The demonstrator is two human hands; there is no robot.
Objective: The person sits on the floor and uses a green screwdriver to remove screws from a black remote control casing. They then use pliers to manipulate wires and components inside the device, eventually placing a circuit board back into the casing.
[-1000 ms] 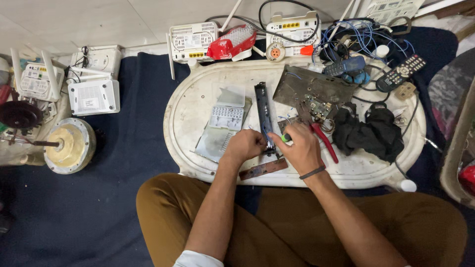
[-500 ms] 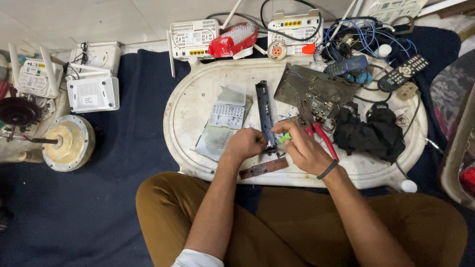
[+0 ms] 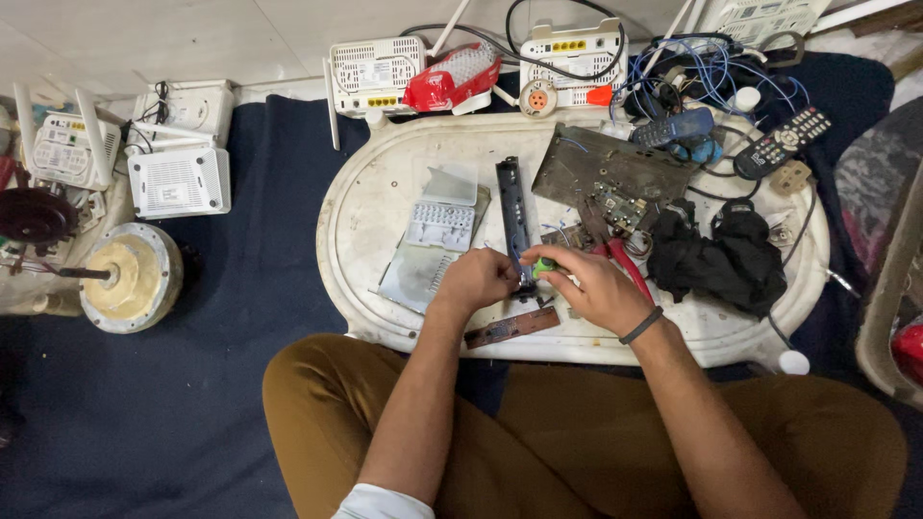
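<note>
Head view: at frame centre we see the left hand [image 3: 478,281] closed on the near end of the long black strip [image 3: 513,213] lying on the white oval tray [image 3: 365,221]. The right hand [image 3: 588,284], which half a second ago was raised above the red-handled pliers [image 3: 627,266], has come down beside the left. Its fingers pinch a small green-handled tool [image 3: 544,266] against the strip's end, so the work has settled there.

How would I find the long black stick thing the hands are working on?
Find the white oval tray on the blue cloth. In its middle lies the long black strip, running from the hands away toward the routers. It is the only narrow, straight, dark bar there; its neighbours are flat grey plates.
</note>
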